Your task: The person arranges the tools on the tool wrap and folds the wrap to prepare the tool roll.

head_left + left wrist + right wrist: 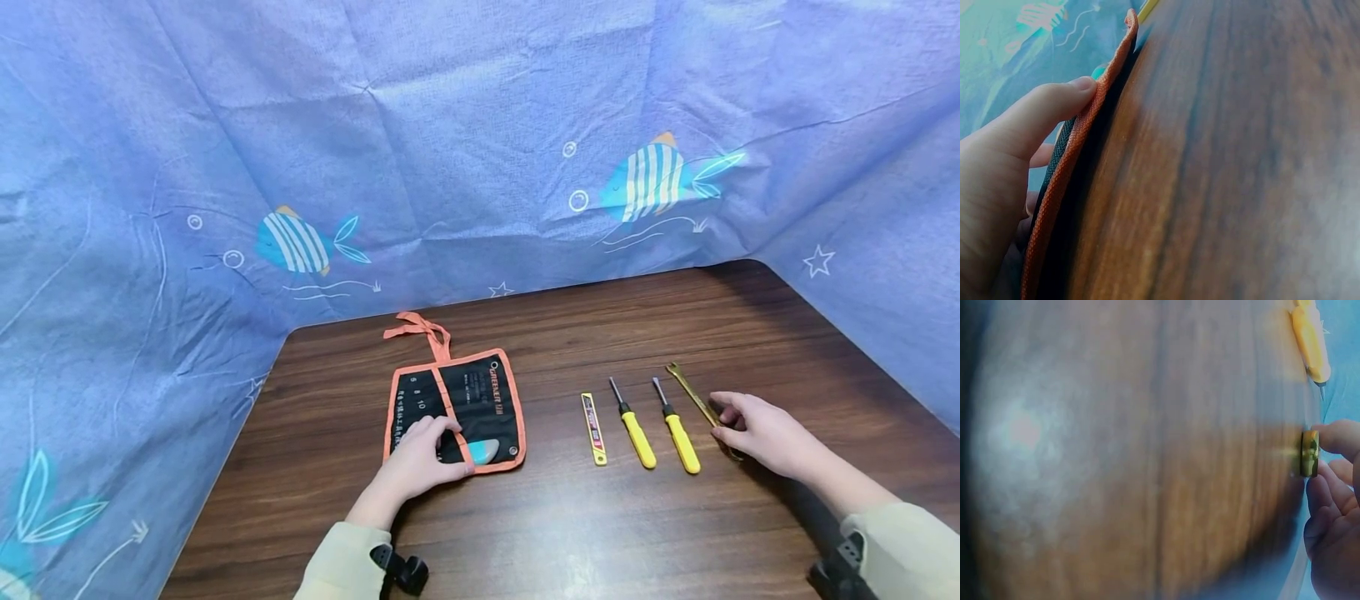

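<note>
On the left of the table lies a black tool pouch (480, 385) with orange trim, and my left hand (422, 460) rests on its lower part. The left thumb (1063, 100) touches the orange edge in the left wrist view. Beside that thumb, a teal and grey object (483, 452) shows in the pouch's pocket. At the right, my right hand (768, 433) pinches a gold-coloured wrench (693, 395) between thumb and fingers, near its lower end. The wrench's end (1310, 454) shows between the fingers in the right wrist view.
Left of the wrench lie two yellow-handled screwdrivers (637, 439) (681, 443) and a yellow, flat strip-shaped packet (593, 429), side by side. Orange ties (433, 333) stretch from the pouch's top. A blue fish-patterned cloth (480, 150) hangs round the wooden table (555, 533).
</note>
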`<state>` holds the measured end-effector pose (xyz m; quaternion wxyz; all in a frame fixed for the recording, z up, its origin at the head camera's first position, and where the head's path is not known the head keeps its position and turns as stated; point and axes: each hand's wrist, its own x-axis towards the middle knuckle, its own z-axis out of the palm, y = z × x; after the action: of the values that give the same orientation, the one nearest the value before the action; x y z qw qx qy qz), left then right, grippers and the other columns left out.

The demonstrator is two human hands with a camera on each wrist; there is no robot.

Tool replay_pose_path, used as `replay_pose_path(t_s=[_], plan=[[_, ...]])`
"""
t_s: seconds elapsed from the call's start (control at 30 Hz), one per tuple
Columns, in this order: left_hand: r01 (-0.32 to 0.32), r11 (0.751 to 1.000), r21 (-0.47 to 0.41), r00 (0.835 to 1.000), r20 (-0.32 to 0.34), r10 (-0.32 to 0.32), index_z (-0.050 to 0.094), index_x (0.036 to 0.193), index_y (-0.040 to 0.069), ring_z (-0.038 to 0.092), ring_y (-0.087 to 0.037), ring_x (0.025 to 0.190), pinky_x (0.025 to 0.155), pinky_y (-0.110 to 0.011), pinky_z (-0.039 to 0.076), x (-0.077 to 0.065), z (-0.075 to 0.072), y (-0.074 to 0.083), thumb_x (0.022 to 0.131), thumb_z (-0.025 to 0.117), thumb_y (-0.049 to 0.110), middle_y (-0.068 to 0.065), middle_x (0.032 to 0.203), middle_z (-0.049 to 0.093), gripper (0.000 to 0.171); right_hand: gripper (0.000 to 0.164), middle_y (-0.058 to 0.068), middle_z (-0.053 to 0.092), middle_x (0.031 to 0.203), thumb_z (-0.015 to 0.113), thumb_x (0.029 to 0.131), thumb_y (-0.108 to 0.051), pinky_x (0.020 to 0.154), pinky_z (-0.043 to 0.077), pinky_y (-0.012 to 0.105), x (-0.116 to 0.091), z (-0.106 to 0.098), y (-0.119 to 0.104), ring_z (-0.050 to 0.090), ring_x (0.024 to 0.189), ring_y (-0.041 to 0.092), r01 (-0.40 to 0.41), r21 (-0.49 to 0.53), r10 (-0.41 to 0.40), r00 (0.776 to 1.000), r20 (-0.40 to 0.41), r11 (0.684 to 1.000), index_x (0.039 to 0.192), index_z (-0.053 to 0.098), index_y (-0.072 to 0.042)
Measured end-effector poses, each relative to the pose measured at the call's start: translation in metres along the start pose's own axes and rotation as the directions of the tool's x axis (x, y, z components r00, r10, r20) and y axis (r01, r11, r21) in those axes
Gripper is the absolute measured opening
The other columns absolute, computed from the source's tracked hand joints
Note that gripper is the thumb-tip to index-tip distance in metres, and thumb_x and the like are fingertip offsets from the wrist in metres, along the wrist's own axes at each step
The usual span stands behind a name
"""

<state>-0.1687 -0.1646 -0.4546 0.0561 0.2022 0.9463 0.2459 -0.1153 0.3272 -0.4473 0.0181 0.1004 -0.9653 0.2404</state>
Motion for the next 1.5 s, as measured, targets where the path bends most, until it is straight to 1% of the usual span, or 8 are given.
replay_pose_path(t_s=[0.17,0.27,0.43,0.57,0.73,1.0,1.23,1.5], plan=[[-0.007,1.0,0.001,1.0,0.0,0.007,0.057,0.113,0.027,0.041,-0.015,0.078,0.067,-0.034,0.036,0.0,0.0,0.001,0.068,0.069,0.064,0.005,0.084,0.044,0.06,0.058,0.005,0.059,0.089,0.073,0.08,-0.026,0.062,0.043,0.033,-0.004,-0.001,0.002,0.053,0.074,0.014,-0.013,-0.001,0.013,1.0,0.015,1.0,0.118,0.052,0.012],[-0.012,1.0,-0.004,1.0,-0.001,0.012,0.057,0.113,0.027,0.042,-0.015,0.078,0.067,-0.034,0.036,0.0,0.0,0.001,0.069,0.069,0.064,0.004,0.084,0.044,0.059,0.058,0.005,0.057,0.089,0.073,0.08,-0.026,0.061,0.041,0.031,-0.006,-0.001,0.003,0.05,0.074,0.012,-0.013,-0.002,0.013,1.0,0.028,1.0,0.118,0.053,0.012],[-0.013,1.0,0.002,1.0,-0.003,0.013,0.057,0.113,0.027,0.041,-0.015,0.078,0.067,-0.034,0.036,0.0,0.0,0.001,0.069,0.069,0.064,0.005,0.084,0.043,0.059,0.046,0.0,0.057,0.082,0.068,0.082,-0.015,0.058,0.04,0.03,-0.005,0.001,0.001,0.049,0.068,0.01,-0.037,-0.018,0.038,0.999,0.025,0.999,0.116,0.054,0.012],[-0.015,1.0,0.003,1.0,-0.002,0.015,0.057,0.113,0.027,0.041,-0.015,0.078,0.067,-0.034,0.036,-0.001,0.0,0.002,0.069,0.07,0.063,0.005,0.084,0.044,0.059,0.043,0.0,0.057,0.076,0.062,0.077,-0.006,0.057,0.039,0.033,-0.002,0.003,-0.003,0.049,0.065,0.012,-0.077,-0.028,0.077,0.997,-0.006,0.997,0.113,0.053,0.016],[-0.011,1.0,-0.003,1.0,0.011,0.011,0.057,0.114,0.026,0.041,-0.015,0.079,0.068,-0.034,0.036,0.0,0.0,0.003,0.069,0.069,0.065,0.004,0.084,0.044,0.061,0.047,0.003,0.055,0.075,0.061,0.072,-0.008,0.056,0.039,0.033,-0.001,0.006,-0.007,0.047,0.063,0.015,-0.13,-0.033,0.128,0.991,-0.049,0.991,0.111,0.051,0.016],[-0.016,1.0,0.004,1.0,0.009,0.016,0.057,0.114,0.027,0.041,-0.014,0.078,0.068,-0.034,0.036,0.002,0.0,0.0,0.068,0.067,0.067,0.005,0.084,0.044,0.062,0.053,0.007,0.054,0.076,0.062,0.071,-0.009,0.053,0.037,0.032,0.0,0.007,-0.011,0.047,0.061,0.017,-0.181,-0.014,0.18,0.982,-0.055,0.983,0.114,0.046,0.017],[-0.011,1.0,-0.003,1.0,0.008,0.011,0.057,0.114,0.027,0.041,-0.015,0.079,0.067,-0.034,0.036,0.001,0.0,0.0,0.068,0.068,0.066,0.004,0.084,0.044,0.061,0.055,0.008,0.056,0.074,0.061,0.07,-0.009,0.052,0.039,0.033,0.002,0.007,-0.013,0.05,0.062,0.018,-0.168,-0.04,0.167,0.985,-0.035,0.985,0.115,0.044,0.019],[-0.008,1.0,0.003,1.0,-0.005,0.008,0.057,0.114,0.026,0.041,-0.014,0.079,0.068,-0.034,0.035,0.0,-0.002,0.0,0.069,0.068,0.066,0.005,0.084,0.044,0.062,0.054,0.012,0.059,0.079,0.061,0.069,-0.006,0.059,0.045,0.043,0.006,0.005,-0.015,0.056,0.069,0.024,-0.118,-0.069,0.115,0.992,-0.055,0.991,0.115,0.046,0.018]])
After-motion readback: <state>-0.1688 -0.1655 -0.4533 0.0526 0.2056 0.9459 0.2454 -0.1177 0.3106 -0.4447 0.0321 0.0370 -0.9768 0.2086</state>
